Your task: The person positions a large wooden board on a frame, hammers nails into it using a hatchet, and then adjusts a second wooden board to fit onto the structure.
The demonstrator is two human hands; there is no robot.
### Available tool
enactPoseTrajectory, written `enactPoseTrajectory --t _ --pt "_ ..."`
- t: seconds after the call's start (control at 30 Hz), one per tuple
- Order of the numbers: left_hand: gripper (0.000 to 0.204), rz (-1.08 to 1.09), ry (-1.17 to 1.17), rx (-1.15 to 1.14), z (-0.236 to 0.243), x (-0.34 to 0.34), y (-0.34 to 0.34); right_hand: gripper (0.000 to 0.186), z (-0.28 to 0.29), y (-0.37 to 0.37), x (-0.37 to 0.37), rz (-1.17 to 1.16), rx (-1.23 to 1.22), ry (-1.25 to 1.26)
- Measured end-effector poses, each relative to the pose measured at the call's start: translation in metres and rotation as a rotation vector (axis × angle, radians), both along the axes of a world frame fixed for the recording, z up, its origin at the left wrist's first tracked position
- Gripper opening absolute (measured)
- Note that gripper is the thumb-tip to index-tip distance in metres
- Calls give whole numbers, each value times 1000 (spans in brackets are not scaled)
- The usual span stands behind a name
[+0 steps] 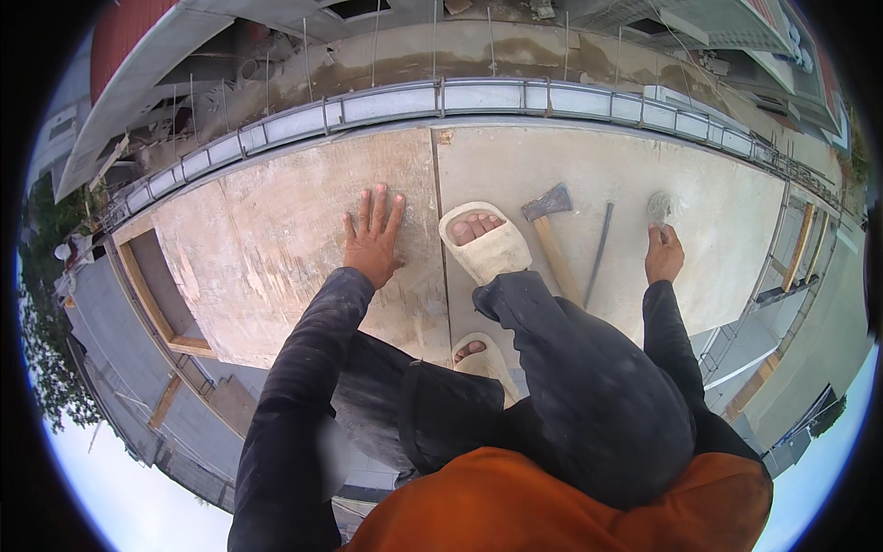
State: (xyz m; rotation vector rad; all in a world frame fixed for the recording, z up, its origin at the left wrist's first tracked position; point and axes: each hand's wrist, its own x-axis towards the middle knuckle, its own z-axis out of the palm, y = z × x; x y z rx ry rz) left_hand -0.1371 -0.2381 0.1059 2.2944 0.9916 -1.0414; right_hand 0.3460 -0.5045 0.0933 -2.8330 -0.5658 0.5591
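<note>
My left hand (pixel 372 241) lies flat on the left plywood panel (pixel 276 239), fingers spread and nothing in it. On the paler right panel (pixel 515 161), my right hand (pixel 663 253) is closed, fingertips together at the near edge of a small roundish, greyish, see-through thing (pixel 660 208). It could be a clear bag or a coil of thin wire; I cannot tell which. A hatchet (pixel 555 235) with a wooden handle lies between my sandalled foot and that hand. Beside its handle rests a thin dark metal bar (pixel 600 250).
My sandalled foot (pixel 487 241) stands on the right panel, close to the seam. Along the far edge runs a metal-framed form (pixel 386 103) with upright rods beyond it. Timber framing (pixel 152 285) borders an opening at the left, and more timber (pixel 798 248) stands at the right.
</note>
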Motion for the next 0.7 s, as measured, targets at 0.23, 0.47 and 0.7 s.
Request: enactPoseTrajectory --t 0.23,0.47,0.7 --pt "126 7 -72 -9 -10 9 4 38 5 0 -38 174 51 12" --pt "118 94 -114 -14 -16 -8 -3 49 37 43 -17 -45 -212 219" --pt "114 84 -162 92 -19 -12 -7 37 -3 46 42 566 -689 55"
